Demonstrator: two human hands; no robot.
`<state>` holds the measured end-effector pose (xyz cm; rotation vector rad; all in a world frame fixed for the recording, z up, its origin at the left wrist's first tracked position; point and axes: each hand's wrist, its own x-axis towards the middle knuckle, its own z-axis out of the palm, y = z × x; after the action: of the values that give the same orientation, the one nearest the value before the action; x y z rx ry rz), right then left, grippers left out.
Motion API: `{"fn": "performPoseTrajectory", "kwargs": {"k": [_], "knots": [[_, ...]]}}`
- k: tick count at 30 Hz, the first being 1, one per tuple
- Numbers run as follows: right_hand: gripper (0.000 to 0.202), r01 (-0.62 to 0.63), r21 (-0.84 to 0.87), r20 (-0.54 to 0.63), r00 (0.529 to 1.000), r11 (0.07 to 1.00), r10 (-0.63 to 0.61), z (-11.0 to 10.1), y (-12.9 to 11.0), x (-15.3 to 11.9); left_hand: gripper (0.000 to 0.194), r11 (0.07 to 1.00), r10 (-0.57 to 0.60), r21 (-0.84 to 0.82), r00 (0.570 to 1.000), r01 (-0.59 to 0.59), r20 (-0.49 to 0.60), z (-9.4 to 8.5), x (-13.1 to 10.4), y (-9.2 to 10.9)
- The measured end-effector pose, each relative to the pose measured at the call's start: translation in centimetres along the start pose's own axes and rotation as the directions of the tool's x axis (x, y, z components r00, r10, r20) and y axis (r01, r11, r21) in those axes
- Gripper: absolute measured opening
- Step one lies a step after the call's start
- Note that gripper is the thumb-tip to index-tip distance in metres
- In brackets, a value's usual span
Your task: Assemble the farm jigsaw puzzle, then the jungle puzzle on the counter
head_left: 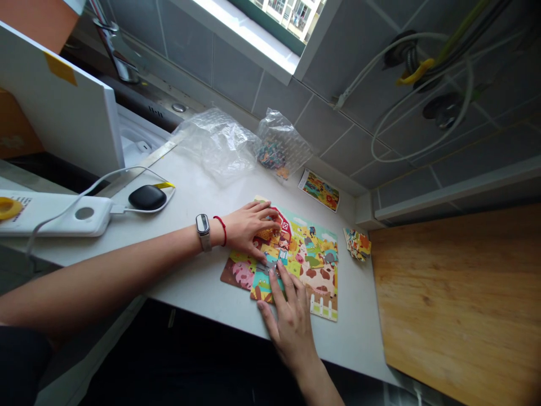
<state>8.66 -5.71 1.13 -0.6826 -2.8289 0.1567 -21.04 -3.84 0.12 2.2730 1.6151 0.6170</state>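
One flat, multicoloured farm-scene jigsaw (319,279) lies on the white countertop (203,197). Two hands touch it, apart from each other: the left hand (249,228) at ten o'clock, fingers spread, and the right hand (291,318) at six, fingers extended with the thumb away. Around it sit one loose pile of colourful flat pieces (358,245) at three, one rectangular printed picture card (320,190) at one, and two clear, crinkled plastic bags (220,141) near eleven and twelve.

A chrome faucet (113,48) stands at the upper left, behind a white panel (80,107). Near the panel, a black oval case (147,197) lies on the pale counter (190,282) beside a white rectangular device (54,220). Gray wall tiles (188,48) flank the window (291,17); a wooden board (456,293) fills the lower right.
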Motion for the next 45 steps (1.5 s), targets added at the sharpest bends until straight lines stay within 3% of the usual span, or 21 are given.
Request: {"fn": "performPoseTrajectory", "kwargs": {"k": [5,12,19,21,23,25,28,31,33,35,38,41,45], "knots": [[0.062,-0.026,0.037,-0.062,0.998,0.999,0.028,0.4,-0.3,-0.1,0.096,1.0,0.019,0.007,1.0,-0.019,-0.022,0.0,0.0,0.2],[0.069,-0.029,0.039,-0.002,1.0,0.999,0.03,0.3,-0.1,-0.3,0.095,1.0,0.01,0.018,1.0,-0.009,-0.027,0.0,0.0,0.4],[0.062,-0.055,0.046,-0.03,0.998,0.997,0.056,0.4,-0.2,-0.1,0.096,1.0,0.015,0.004,1.0,-0.015,-0.013,0.0,0.0,0.3],[0.061,-0.047,0.047,-0.024,0.999,0.998,0.048,0.4,0.1,0.1,0.089,0.999,0.021,-0.028,1.0,-0.021,-0.022,-0.2,0.1,0.1],[0.064,-0.018,0.053,0.01,1.0,0.998,0.018,0.5,0.6,0.4,0.07,0.993,0.023,-0.113,0.998,-0.029,-0.055,-0.7,0.2,-0.2],[0.068,0.024,0.076,0.063,0.998,0.997,-0.029,0.5,1.0,0.7,0.052,0.973,-0.011,-0.23,0.992,-0.018,-0.125,-1.4,0.5,-0.6],[0.068,0.083,0.108,0.121,0.988,0.991,-0.096,0.4,1.2,1.1,0.05,0.936,-0.145,-0.349,0.96,0.055,-0.239,-2.7,0.8,-1.4],[0.065,0.128,0.113,0.14,0.98,0.985,-0.144,0.2,0.8,1.3,0.044,0.919,-0.297,-0.348,0.905,0.184,-0.306,-3.6,0.7,-2.4],[0.066,0.154,0.119,0.142,0.975,0.981,-0.171,0.1,0.4,1.4,0.035,0.928,-0.32,-0.294,0.891,0.227,-0.322,-3.9,0.4,-3.2],[0.066,0.173,0.131,0.136,0.972,0.976,-0.191,0.0,0.1,1.6,0.032,0.957,-0.256,-0.211,0.922,0.199,-0.29,-4.0,0.1,-4.0],[0.064,0.176,0.165,0.12,0.973,0.971,-0.196,-0.1,-0.2,2.1,0.046,0.985,-0.158,-0.09,0.972,0.144,-0.176,-3.6,-0.2,-5.0],[0.061,0.143,0.231,0.107,0.979,0.962,-0.171,-0.2,-0.2,2.7,0.057,0.987,-0.16,-0.026,0.983,0.158,-0.09,-3.1,-0.3,-5.3],[0.065,0.137,0.328,0.09,0.98,0.935,-0.176,-0.2,0.0,3.9,0.056,0.986,-0.169,-0.012,0.984,0.168,-0.055,-2.7,-0.2,-5.3]]}}
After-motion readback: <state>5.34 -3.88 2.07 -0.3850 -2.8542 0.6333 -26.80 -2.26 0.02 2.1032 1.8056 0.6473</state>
